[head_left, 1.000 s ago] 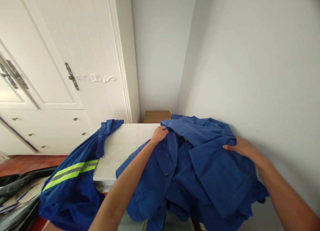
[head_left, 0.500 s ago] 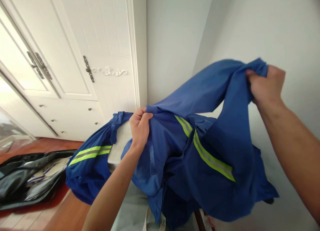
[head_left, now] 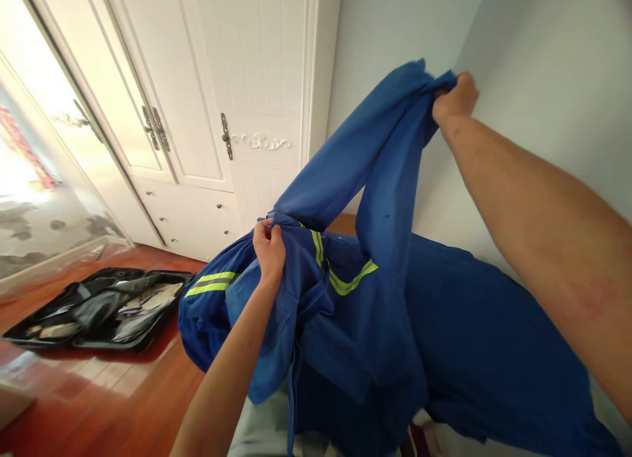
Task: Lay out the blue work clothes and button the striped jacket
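A blue work jacket point(head_left: 345, 338) with yellow-and-grey reflective strips hangs between my two hands. My left hand point(head_left: 269, 249) is closed on a fold of it, near the middle of the view. Higher up and to the right, my right hand point(head_left: 457, 101) grips an end of the raised cloth, which stretches down from it in two long bands. Behind the left hand lies more blue cloth with a reflective strip point(head_left: 212, 284). On the right, dark blue fabric point(head_left: 488, 332) spreads below my right forearm; whether it is the same garment I cannot tell.
White wardrobe doors and drawers point(head_left: 197, 207) stand at the back left. An open black suitcase point(head_left: 99, 312) with clothes in it lies on the reddish wooden floor point(head_left: 123, 404). A grey wall point(head_left: 557, 147) rises on the right. Pale fabric point(head_left: 261, 424) shows under the jacket.
My right hand has moved up and to the left in view, lifting its end of the jacket higher. My left hand keeps its hold. The view has turned left, showing more of the suitcase.
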